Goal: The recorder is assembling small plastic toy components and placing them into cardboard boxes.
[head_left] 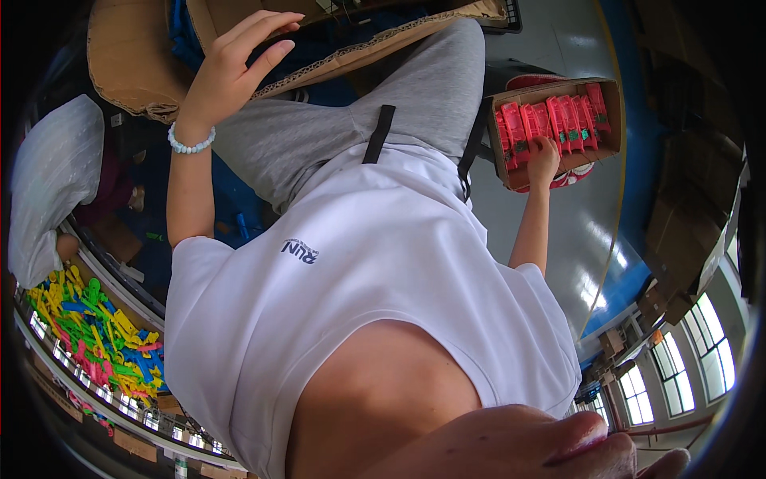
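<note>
My left hand [238, 65], with a beaded bracelet [191, 140] at the wrist, is raised above the edge of a large open cardboard box [132, 68]. Its fingers are apart, slightly bent, and hold nothing. On the right, my right hand [544, 160] reaches into a smaller cardboard box [613, 120]. Its fingers are bent and pinched at the near end of a red plastic part [536, 120], whose gripped end is partly hidden by them. Several similar red parts with small green pieces on them stand in a row in that box.
Under the small box is a red-and-white seat [519, 82]. Yellow, green, blue and pink plastic pieces [100, 327] fill a tray at left. A translucent plastic bag [60, 176] hangs above them. More cardboard boxes [690, 215] are stacked at far right.
</note>
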